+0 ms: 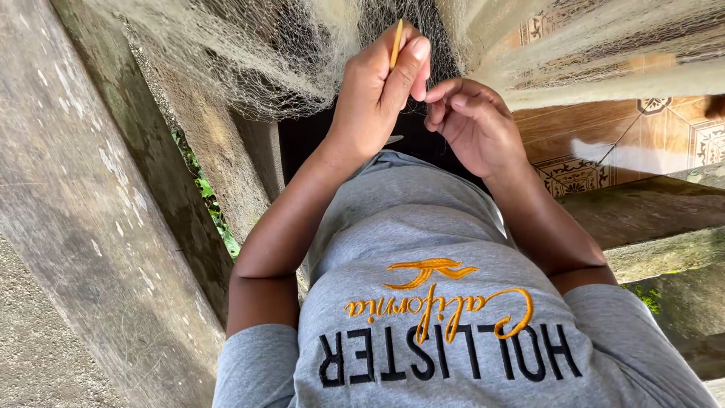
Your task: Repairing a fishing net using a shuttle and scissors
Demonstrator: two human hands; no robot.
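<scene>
Weathered concrete steps (98, 227) fill one side of the view, with a strip of green weeds (211, 208) growing in the gap beside them, and a patterned tile floor (604, 143) in brown and cream shows on the other side. A fine, pale fishing net (257, 60) hangs across the far part of the scene, bunched into a thick fold above the tiles. The person wears a grey T-shirt (423, 227) with orange and black lettering, seen from above. The left hand (377, 91) is raised in front of the net, its thumb and forefinger pinched around a thin yellowish netting needle (396, 44), which stands nearly upright with its tip up against the mesh. The right hand (472, 125) sits just beside the left, nearly touching it, with the fingers curled inward and the thumb pressed toward the fingertips, as if pinching a fine strand; what it holds is too thin to make out. Both hands are close to the net, over a dark gap beneath it.
</scene>
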